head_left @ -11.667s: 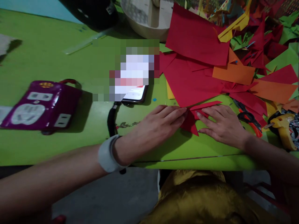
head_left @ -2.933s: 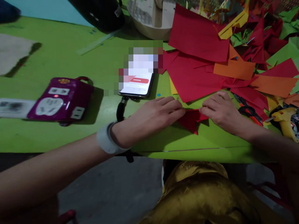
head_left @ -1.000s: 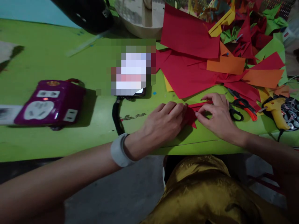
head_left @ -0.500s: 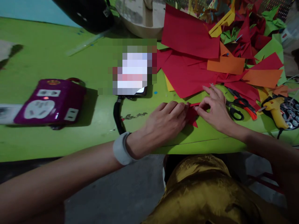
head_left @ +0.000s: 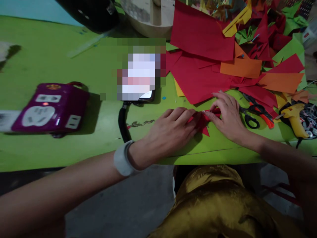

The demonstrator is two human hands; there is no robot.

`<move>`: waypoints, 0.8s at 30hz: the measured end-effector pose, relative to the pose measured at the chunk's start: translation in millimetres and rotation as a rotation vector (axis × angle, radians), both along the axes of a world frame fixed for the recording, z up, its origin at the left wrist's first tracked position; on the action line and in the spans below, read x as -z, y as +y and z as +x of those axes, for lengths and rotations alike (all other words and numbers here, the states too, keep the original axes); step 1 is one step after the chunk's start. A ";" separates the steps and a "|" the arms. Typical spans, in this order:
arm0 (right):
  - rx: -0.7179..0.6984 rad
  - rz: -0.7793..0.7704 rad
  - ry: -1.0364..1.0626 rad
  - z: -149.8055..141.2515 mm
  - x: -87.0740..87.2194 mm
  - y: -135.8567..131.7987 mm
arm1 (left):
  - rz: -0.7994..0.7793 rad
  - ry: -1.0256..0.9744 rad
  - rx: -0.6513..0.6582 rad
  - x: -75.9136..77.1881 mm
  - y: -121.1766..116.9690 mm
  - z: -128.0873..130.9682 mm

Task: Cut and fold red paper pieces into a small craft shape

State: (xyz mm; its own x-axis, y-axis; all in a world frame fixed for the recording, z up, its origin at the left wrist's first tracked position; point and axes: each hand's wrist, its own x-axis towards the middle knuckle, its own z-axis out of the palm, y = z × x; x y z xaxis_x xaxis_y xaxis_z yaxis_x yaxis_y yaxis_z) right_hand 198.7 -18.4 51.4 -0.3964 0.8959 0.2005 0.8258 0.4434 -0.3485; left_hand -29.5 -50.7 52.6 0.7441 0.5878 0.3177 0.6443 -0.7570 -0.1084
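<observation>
A small piece of folded red paper (head_left: 203,127) lies near the front edge of the green table (head_left: 104,145), with a pointed corner toward me. My left hand (head_left: 173,127) presses on its left part, fingers curled and covering much of it. The thumb and index finger of my right hand (head_left: 226,115) pinch the paper's upper edge; the other fingers are bent above. The fingertips of both hands nearly meet, so the folds between them are partly hidden. Just right of my right hand lie black-handled scissors (head_left: 252,120).
Large red sheets (head_left: 198,77) and orange strips (head_left: 241,68) heap up behind my hands. A yellow glue gun (head_left: 294,119) rests at the right. Left of centre is a phone (head_left: 148,95) with a black strap, its screen blurred. Farther left stands a purple power socket block (head_left: 52,109).
My right fingers have shifted slightly along the red paper's upper edge, and a red flap now shows behind the thumb. My left hand stays on the paper. The view has moved a little.
</observation>
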 end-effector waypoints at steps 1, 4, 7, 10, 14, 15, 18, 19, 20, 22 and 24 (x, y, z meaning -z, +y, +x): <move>-0.028 0.017 -0.011 2.5 -3.7 -2.0 | -0.013 0.001 0.007 0.0 0.0 -0.3; -0.201 0.088 -0.084 13.8 -14.8 -11.6 | -0.028 -0.003 0.007 0.8 0.1 -0.5; -0.370 0.143 -0.204 26.0 -17.0 -22.8 | 0.001 -0.013 0.000 2.4 0.3 0.5; -0.410 0.196 -0.274 32.5 -10.4 -30.9 | 0.016 -0.028 -0.012 3.5 0.4 1.3; -0.388 0.170 -0.280 29.3 -4.8 -35.8 | 0.018 -0.030 -0.016 2.8 0.6 0.5; -0.380 0.146 -0.277 27.2 -5.0 -36.2 | 0.015 -0.024 -0.016 2.5 0.7 0.3; -0.357 0.114 -0.282 21.8 -6.5 -36.7 | 0.023 -0.009 -0.021 1.9 0.6 0.6; -0.350 0.123 -0.287 20.9 -6.7 -36.8 | 0.030 -0.005 -0.023 1.9 0.5 0.9; -0.347 0.139 -0.290 20.5 -6.5 -36.9 | 0.033 -0.008 -0.022 2.1 0.2 1.3; -0.361 0.191 -0.284 21.3 -5.7 -37.3 | 0.027 -0.031 -0.023 2.5 -0.4 2.0; -0.388 0.236 -0.260 23.0 -4.7 -37.7 | -0.004 -0.062 -0.013 2.7 -0.7 2.3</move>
